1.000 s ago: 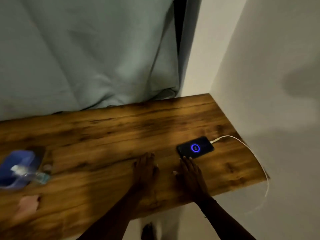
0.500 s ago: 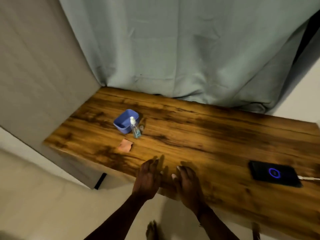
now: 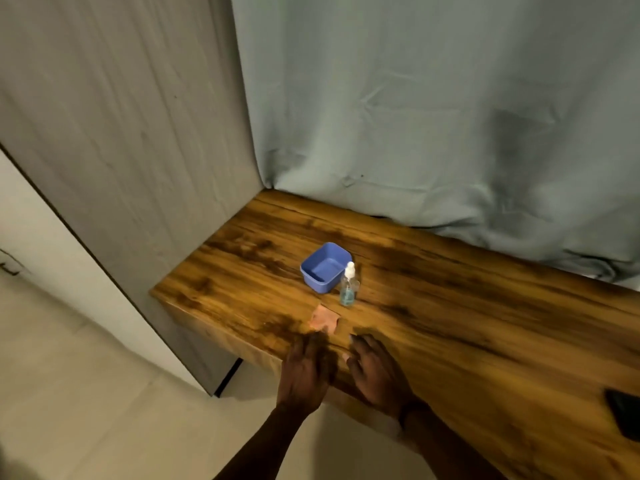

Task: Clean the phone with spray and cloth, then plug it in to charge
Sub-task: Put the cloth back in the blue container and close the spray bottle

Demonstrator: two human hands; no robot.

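On the left half of the wooden table (image 3: pixel 450 306) stands a blue square tub (image 3: pixel 325 267), open-topped and tilted slightly toward the camera; its inside shows only its own blue floor, with nothing in it that can be made out; just beside its right corner, and seemingly touching it, stands the spray bottle (image 3: pixel 348 285), upright, clear-walled, with a white nozzle on top and a shallow level of bluish liquid in its lower part; no label or writing can be read on either the tub or the bottle. Just in front of the bottle, nearer the table's front edge, lies the cloth (image 3: pixel 323 317), a small pinkish square, flat on the wood and apart from both containers. The left hand (image 3: pixel 306 370) rests palm-down at the front edge of the table, fingers straight and spread toward the cloth, holding nothing; its fingertips are blurred, so whether they reach the cloth cannot be told; the right hand (image 3: pixel 375 370) lies beside it, also flat on the wood, fingers extended and holding nothing. The phone (image 3: pixel 625 414) lies well to the right, cut off by the frame's edge, its dark body flat on the table. A pale green curtain (image 3: pixel 433 116) hangs behind the table; a grey wood-grain panel (image 3: pixel 121 133) stands at its left end.
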